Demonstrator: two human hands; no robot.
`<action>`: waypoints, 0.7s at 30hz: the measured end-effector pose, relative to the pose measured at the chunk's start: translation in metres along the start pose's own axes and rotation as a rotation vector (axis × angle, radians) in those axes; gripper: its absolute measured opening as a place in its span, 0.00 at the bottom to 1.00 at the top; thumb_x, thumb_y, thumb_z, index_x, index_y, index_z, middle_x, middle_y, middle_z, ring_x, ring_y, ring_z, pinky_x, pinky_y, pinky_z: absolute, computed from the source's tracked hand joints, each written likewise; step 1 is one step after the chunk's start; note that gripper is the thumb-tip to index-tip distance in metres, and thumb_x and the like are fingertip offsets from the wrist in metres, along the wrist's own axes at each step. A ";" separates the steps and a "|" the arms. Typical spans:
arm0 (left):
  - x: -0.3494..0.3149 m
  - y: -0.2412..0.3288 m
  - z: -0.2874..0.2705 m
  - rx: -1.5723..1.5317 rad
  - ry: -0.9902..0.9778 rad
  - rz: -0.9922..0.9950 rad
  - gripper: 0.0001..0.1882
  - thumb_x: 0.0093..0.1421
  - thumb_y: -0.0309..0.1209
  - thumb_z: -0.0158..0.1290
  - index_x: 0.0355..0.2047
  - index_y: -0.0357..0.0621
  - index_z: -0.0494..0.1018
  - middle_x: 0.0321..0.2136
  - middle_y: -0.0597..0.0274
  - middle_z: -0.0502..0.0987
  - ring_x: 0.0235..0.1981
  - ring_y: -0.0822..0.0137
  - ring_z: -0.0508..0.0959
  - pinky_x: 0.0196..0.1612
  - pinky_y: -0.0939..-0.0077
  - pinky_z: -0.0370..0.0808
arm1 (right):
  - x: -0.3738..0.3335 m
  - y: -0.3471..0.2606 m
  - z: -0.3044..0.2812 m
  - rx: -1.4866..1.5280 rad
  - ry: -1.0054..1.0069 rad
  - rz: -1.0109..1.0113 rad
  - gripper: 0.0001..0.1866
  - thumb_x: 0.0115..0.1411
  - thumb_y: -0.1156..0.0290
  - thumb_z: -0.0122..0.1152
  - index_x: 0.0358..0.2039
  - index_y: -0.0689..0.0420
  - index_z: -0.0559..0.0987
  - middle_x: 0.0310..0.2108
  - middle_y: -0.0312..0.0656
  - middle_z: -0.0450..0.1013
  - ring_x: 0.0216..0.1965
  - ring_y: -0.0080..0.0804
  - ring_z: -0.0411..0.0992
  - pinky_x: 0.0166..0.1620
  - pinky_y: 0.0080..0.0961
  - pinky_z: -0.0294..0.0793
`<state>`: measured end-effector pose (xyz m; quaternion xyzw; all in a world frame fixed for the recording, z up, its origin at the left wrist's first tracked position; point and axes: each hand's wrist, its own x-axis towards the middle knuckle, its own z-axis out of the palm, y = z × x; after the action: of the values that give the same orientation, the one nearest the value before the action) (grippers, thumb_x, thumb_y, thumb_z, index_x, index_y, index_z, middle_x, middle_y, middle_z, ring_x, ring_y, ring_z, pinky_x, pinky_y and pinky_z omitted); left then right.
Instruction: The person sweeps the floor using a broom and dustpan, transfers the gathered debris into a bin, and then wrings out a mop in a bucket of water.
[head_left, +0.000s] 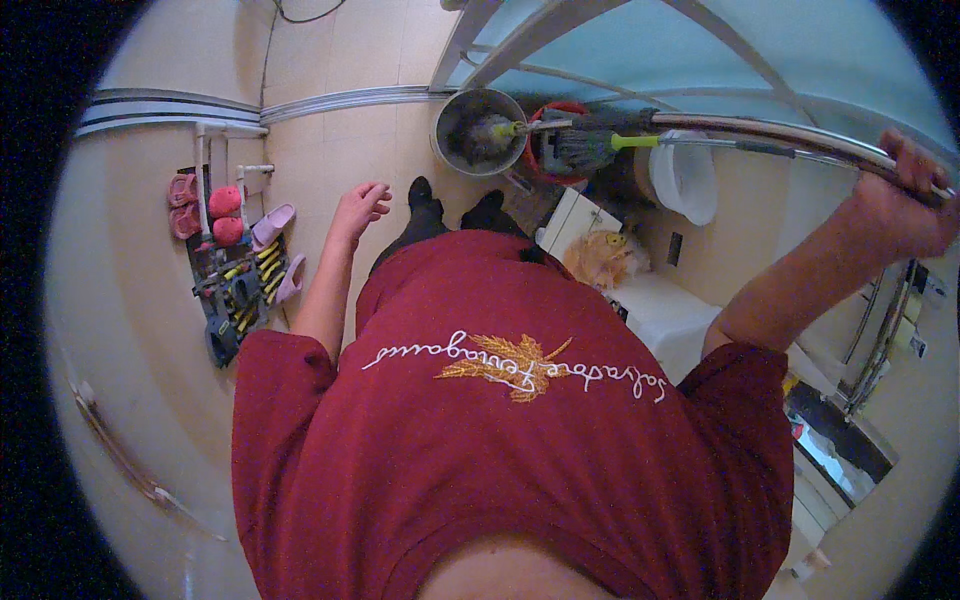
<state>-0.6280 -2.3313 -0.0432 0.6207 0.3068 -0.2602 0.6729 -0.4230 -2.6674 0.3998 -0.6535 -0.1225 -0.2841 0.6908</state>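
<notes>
My right hand (908, 205) is closed round the upper end of a long metal mop handle (780, 130) at the far right. The handle slants across toward a grey metal bucket (440, 135) on the floor in front of my feet. A grey mop head (480, 138) with a yellow-green fitting sits inside that bucket. My left hand (362, 210) hangs beside my body with loosely bent fingers and holds nothing. Close under the handle lies a second mop (585, 150) with a grey head and bright green collar; its upper end is not clearly visible near my right hand.
A red basin (545, 172) stands behind the second mop, beside a white bin (688, 185). An orange-tan bundle (597, 258) rests near a white cabinet (575, 218). Along the left wall, a rack (203, 180) carries pink and dark slippers. A framed blue-tinted panel (640, 50) rises ahead.
</notes>
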 end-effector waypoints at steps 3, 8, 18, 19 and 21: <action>-0.006 0.006 0.008 -0.003 0.012 -0.015 0.15 0.55 0.40 0.45 0.36 0.43 0.71 0.29 0.64 0.74 0.24 0.75 0.72 0.27 0.83 0.67 | -0.005 0.026 -0.009 0.018 0.126 0.139 0.21 0.46 0.52 0.58 0.14 0.51 0.60 0.11 0.30 0.52 0.15 0.24 0.51 0.29 0.27 0.56; -0.001 -0.003 0.005 0.068 -0.016 -0.062 0.17 0.56 0.42 0.45 0.38 0.43 0.70 0.32 0.62 0.74 0.27 0.72 0.74 0.29 0.81 0.68 | -0.024 0.096 -0.028 0.077 0.204 0.403 0.20 0.51 0.55 0.56 0.15 0.51 0.60 0.11 0.31 0.53 0.15 0.26 0.54 0.27 0.33 0.60; 0.000 0.031 0.026 0.141 -0.026 -0.006 0.15 0.54 0.39 0.47 0.36 0.40 0.71 0.29 0.62 0.74 0.26 0.73 0.72 0.29 0.82 0.68 | -0.173 0.289 -0.012 -0.074 0.209 0.435 0.12 0.54 0.65 0.52 0.19 0.59 0.68 0.11 0.34 0.62 0.13 0.26 0.59 0.21 0.21 0.64; 0.006 0.033 0.031 0.171 -0.068 0.025 0.16 0.54 0.39 0.47 0.36 0.39 0.71 0.29 0.62 0.74 0.26 0.73 0.72 0.30 0.82 0.68 | -0.175 0.284 -0.007 -0.159 0.123 0.434 0.12 0.54 0.65 0.52 0.20 0.59 0.68 0.12 0.34 0.63 0.14 0.25 0.61 0.21 0.21 0.64; 0.003 0.052 0.051 0.289 -0.128 0.140 0.17 0.54 0.39 0.47 0.36 0.38 0.71 0.29 0.59 0.75 0.27 0.68 0.74 0.32 0.78 0.70 | -0.176 0.262 0.007 -0.314 -0.046 0.437 0.11 0.54 0.66 0.52 0.22 0.60 0.69 0.14 0.34 0.64 0.17 0.25 0.64 0.22 0.22 0.65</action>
<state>-0.5831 -2.3775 -0.0083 0.7129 0.1788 -0.2932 0.6115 -0.4190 -2.6239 0.0877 -0.7700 0.0513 -0.1288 0.6228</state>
